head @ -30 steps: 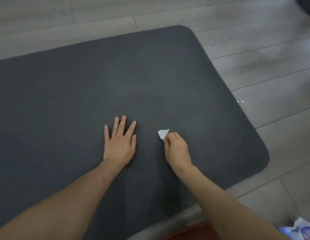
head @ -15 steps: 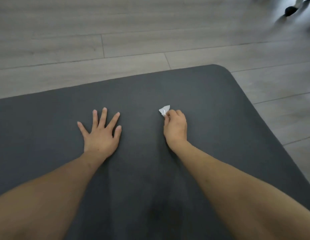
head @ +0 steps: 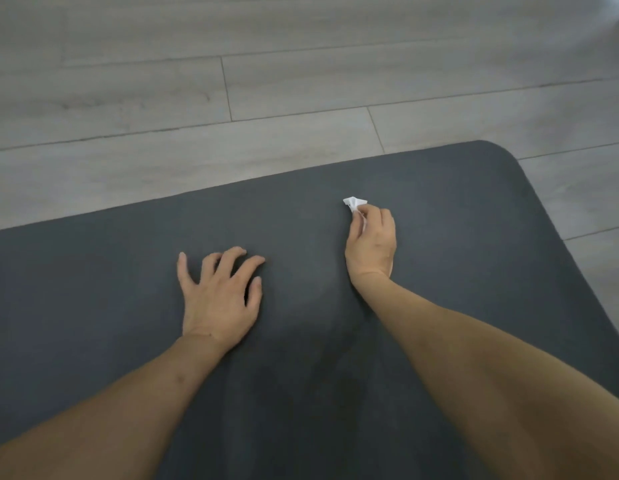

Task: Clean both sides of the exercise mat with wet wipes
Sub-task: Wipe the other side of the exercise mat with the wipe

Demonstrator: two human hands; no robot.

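Hands: right hand point(head: 372, 242) pinches wet wipe point(head: 353, 203), seemingly on mat point(head: 457, 216).

left hand point(head: 219, 299) centre-left of frame, palm down, fingers spread and bent; right hand point(head: 372, 242) centre-right, fingers curled, pinching something white.

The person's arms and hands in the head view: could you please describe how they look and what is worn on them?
Both forearms are bare as far as the frame shows, with no sleeves in view. The left hand and the right hand wear no gloves, and no rings, watch or bracelets are visible.
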